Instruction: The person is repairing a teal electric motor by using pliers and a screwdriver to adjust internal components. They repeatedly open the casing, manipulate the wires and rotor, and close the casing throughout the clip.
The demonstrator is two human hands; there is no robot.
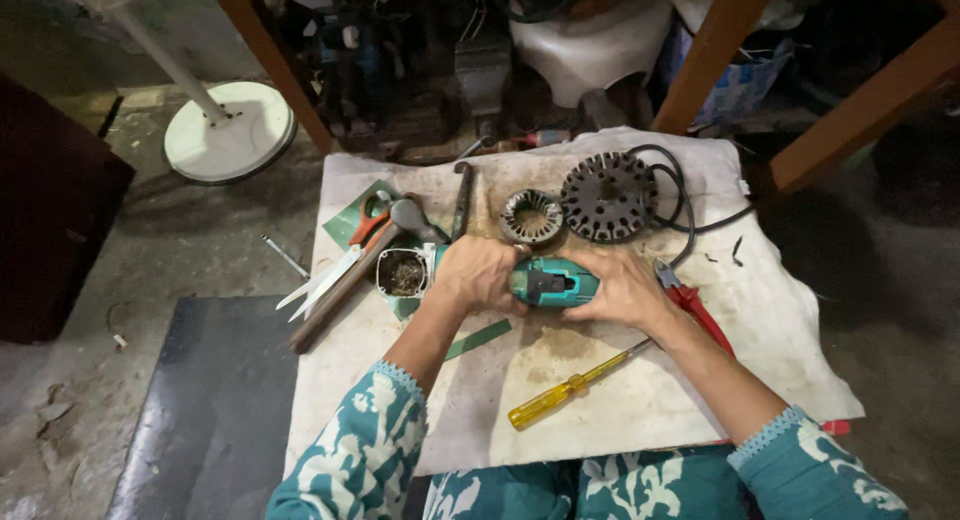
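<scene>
Your left hand [480, 272] and right hand [622, 288] both clench their fingers around the teal power tool body [545, 282]; a yellow screwdriver [570, 385] lies near on the surface [640, 405].

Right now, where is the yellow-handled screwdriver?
In the head view, the yellow-handled screwdriver lies on the white cloth, below the right hand, beside the red pliers.

repair workshop: stator [607, 196], screwdriver [568, 385]

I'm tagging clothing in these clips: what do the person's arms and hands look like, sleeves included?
Both hands, left and right, are bare: no gloves. The forearms are bare; teal sleeves with a white floral print and scalloped cuffs end near the elbows.
</scene>
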